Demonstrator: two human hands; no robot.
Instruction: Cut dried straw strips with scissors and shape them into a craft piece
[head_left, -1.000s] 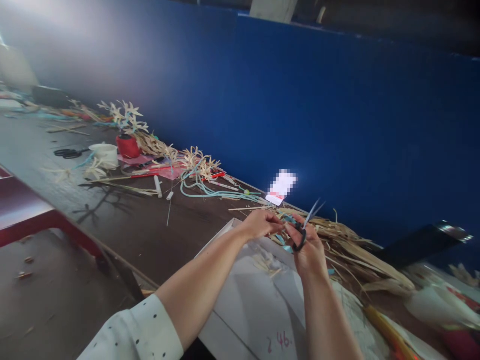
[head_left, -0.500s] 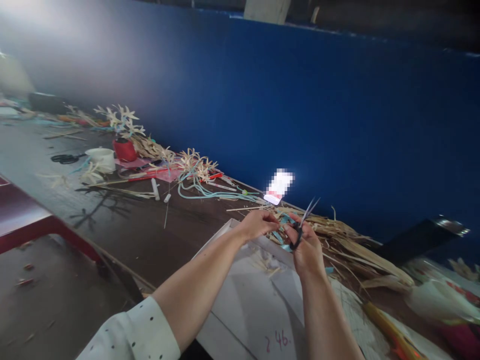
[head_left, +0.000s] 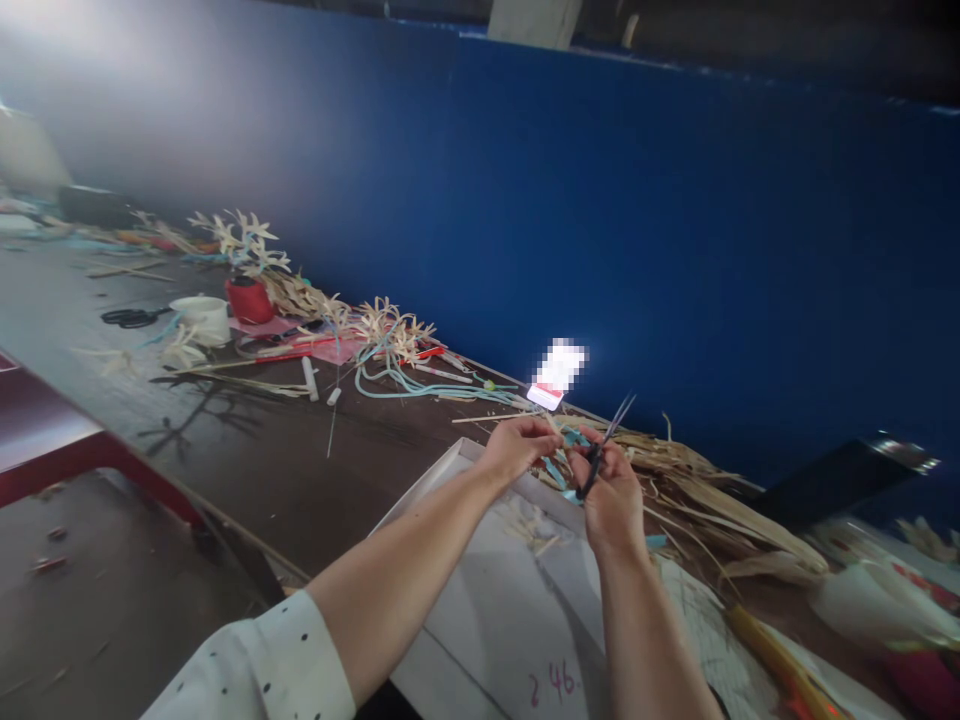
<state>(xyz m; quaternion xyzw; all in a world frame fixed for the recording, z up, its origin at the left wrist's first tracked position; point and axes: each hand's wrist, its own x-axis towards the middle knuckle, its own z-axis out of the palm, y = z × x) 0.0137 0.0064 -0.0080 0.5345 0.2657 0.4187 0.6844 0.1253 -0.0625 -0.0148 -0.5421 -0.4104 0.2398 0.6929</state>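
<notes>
Right of centre, below the middle of the frame, your left hand (head_left: 519, 447) pinches a pale strip (head_left: 554, 426). Just beside it, your right hand (head_left: 613, 500) grips dark-handled scissors (head_left: 618, 416), blades pointing upper right. A white box (head_left: 502, 590) fills the lower centre; dry husks (head_left: 720, 500) lie toward the right.

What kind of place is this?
Probably a craft workshop: pale, handmade-looking flowers and dry, leafy-looking strips lie on a long table, and the right hand holds scissors.
</notes>
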